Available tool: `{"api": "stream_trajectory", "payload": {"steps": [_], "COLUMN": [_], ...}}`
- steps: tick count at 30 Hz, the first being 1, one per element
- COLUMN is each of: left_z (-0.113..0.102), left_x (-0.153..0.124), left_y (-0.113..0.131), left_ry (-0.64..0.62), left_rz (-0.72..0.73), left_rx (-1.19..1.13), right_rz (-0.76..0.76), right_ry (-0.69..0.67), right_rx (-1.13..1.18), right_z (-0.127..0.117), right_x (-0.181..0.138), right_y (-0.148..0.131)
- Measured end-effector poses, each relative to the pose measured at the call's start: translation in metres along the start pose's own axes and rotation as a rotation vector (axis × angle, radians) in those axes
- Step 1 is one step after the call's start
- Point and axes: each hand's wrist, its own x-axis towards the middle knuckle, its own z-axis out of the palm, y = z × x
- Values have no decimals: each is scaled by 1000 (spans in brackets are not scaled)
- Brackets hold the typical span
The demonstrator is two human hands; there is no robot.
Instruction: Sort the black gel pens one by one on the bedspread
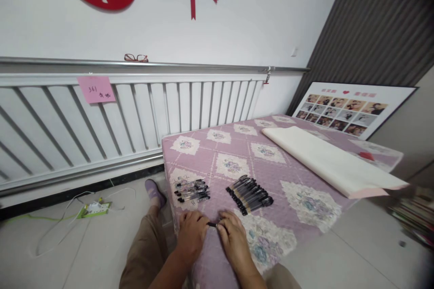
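Between my two hands, near the front edge of the cloth-covered table, a black pen point(212, 224) shows only its middle. My left hand point(192, 235) pinches one end, and my right hand point(233, 235) grips the other; the fingers cover both ends. Just beyond the left hand lies a small group of clear-barrelled pens point(192, 190) with dark parts. Past the right hand, several darker pens point(250, 194) with black caps lie side by side in a slanted row.
The purple patterned tablecloth point(233, 142) covers the table. A large pale folded sheet point(325, 158) lies at the right, before a photo board point(352, 106). Behind stands a white radiator point(190, 104). On the floor at left, a power strip point(95, 209) trails cables.
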Motion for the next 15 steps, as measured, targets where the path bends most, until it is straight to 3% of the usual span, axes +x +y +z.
{"api": "stream_trajectory", "payload": {"steps": [15], "left_z": [2], "left_x": [0], "left_y": [-2], "left_ry": [4], "left_rz": [17], "left_rx": [14], "right_rz": [-11], "right_ry": [4], "right_rx": [19], "right_z": [-2], "right_x": [1], "right_y": [-3]}}
